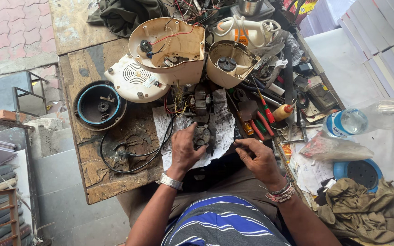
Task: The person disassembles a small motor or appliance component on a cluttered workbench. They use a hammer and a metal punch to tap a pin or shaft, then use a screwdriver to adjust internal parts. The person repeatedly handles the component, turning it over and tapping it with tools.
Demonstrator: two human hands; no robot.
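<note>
While my left hand [184, 148] grips the round motor part [201, 135] on the crumpled paper [220, 125], my right hand [258, 157] pinches a thin tool [236, 142] just beside it.

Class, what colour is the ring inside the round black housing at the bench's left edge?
Light blue ring, clearest in the head view.

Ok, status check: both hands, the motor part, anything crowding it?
Left hand gripping the round motor part on the newspaper. Right hand pinching a thin tool beside it. Black cable and screwdrivers crowd close.
</note>
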